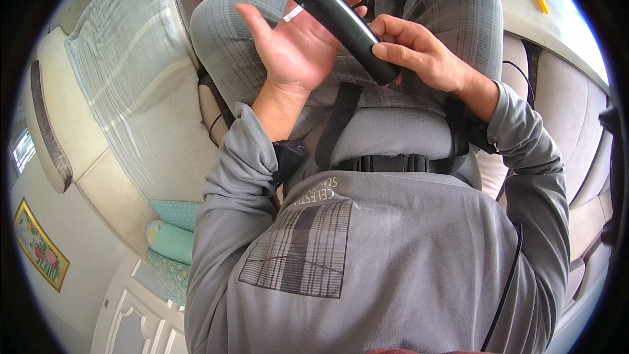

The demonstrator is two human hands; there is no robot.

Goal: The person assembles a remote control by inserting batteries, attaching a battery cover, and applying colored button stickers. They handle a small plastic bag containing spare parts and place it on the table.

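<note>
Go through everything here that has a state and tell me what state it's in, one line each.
Black remote-shaped device: held tilted, smooth side up, across both hands.
Left hand: open, palm up, under the device.
Right hand: fingers closed on the device's lower end.
Black strap buckle: fastened across the waist.

Just the one head cam here, worn up top and pointing steeply down the person's own torso to the lap. Super close, wide fisheye. Knees sit at 12 o'clock, grey sweatshirt (pixel 393 255) fills 6, sofa (pixel 124 78) curves around 9.
</note>
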